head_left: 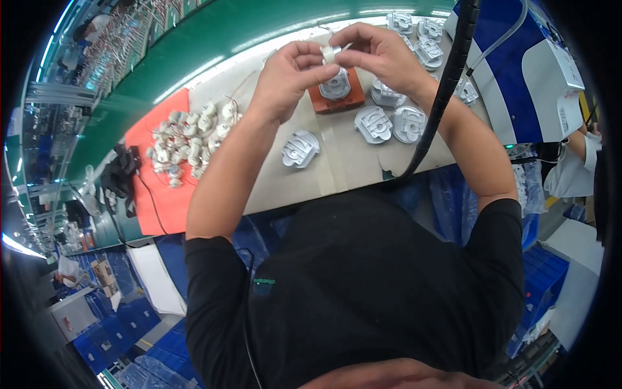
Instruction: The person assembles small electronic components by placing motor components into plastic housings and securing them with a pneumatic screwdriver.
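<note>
Over the far middle of the bench, my left hand (291, 72) is closed, its thumb and fingers pinching a small white part (330, 54). From the other side my right hand (383, 55) pinches the same part, and a thin pale piece like a wire or tab sticks out near its fingertips. Just below the hands, a light grey plastic housing (335, 87) rests on an orange-red block (353, 102). My fingers cover much of the small part, so its exact kind does not show.
Several small white parts with wires (191, 139) are heaped on an orange mat (155, 201) at the left. A lone grey housing (300, 149) lies nearer me; more grey housings (374, 124) are at the right. A black ribbed hose (440, 107) crosses the bench beside a blue-and-white machine (525, 71).
</note>
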Action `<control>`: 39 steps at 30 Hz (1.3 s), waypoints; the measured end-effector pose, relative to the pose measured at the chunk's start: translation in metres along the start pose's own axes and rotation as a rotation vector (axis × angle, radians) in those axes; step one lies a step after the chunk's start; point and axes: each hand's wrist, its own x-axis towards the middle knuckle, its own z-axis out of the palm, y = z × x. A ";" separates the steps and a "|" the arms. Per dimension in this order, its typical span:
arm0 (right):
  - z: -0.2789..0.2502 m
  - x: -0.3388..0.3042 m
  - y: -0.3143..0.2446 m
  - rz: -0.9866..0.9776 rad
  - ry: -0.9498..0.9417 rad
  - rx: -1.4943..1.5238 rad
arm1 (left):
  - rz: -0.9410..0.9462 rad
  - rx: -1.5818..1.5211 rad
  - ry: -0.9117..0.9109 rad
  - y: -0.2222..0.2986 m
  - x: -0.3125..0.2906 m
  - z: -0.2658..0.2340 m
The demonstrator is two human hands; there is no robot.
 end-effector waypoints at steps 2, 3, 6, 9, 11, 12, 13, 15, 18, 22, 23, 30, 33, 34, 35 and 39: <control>0.001 0.004 -0.003 0.056 0.064 -0.128 | 0.054 0.126 0.003 -0.004 0.001 -0.005; -0.007 0.005 0.006 0.045 0.058 -0.244 | 0.105 0.423 0.007 0.000 0.001 -0.006; -0.009 0.006 0.004 0.072 -0.042 -0.619 | 0.182 0.949 0.061 0.001 -0.004 -0.013; 0.002 0.008 0.006 0.002 -0.104 -0.694 | 0.281 1.119 -0.041 -0.016 -0.007 -0.020; 0.009 0.009 0.006 -0.018 -0.156 -0.746 | 0.303 1.119 -0.028 -0.023 -0.006 -0.018; 0.010 0.010 0.006 -0.059 -0.162 -0.777 | 0.333 1.144 -0.045 -0.024 -0.004 -0.018; 0.012 0.009 0.007 -0.101 -0.167 -0.806 | 0.327 1.128 -0.032 -0.024 -0.003 -0.017; 0.015 0.009 0.000 -0.085 -0.201 -0.852 | 0.224 1.056 -0.051 -0.023 -0.001 -0.017; 0.017 0.014 0.000 -0.115 -0.238 -0.923 | 0.217 1.044 -0.064 -0.025 0.001 -0.021; 0.015 0.018 -0.003 -0.160 -0.268 -0.946 | 0.177 0.988 -0.075 -0.026 0.002 -0.022; 0.015 0.020 -0.002 -0.157 -0.274 -0.946 | 0.204 0.984 -0.072 -0.027 0.002 -0.022; 0.024 0.022 -0.009 -0.074 -0.287 -1.014 | 0.183 0.922 -0.063 -0.023 0.002 -0.020; 0.027 0.024 -0.015 0.004 -0.279 -1.072 | 0.216 0.947 -0.068 -0.026 0.004 -0.023; 0.026 0.025 -0.017 0.052 -0.295 -1.088 | 0.216 0.944 -0.066 -0.027 0.004 -0.024; 0.024 0.023 -0.016 0.052 -0.298 -1.089 | 0.226 0.947 -0.060 -0.029 0.003 -0.024; 0.017 0.019 -0.011 -0.036 -0.312 -1.060 | 0.172 0.876 -0.123 -0.022 0.009 -0.028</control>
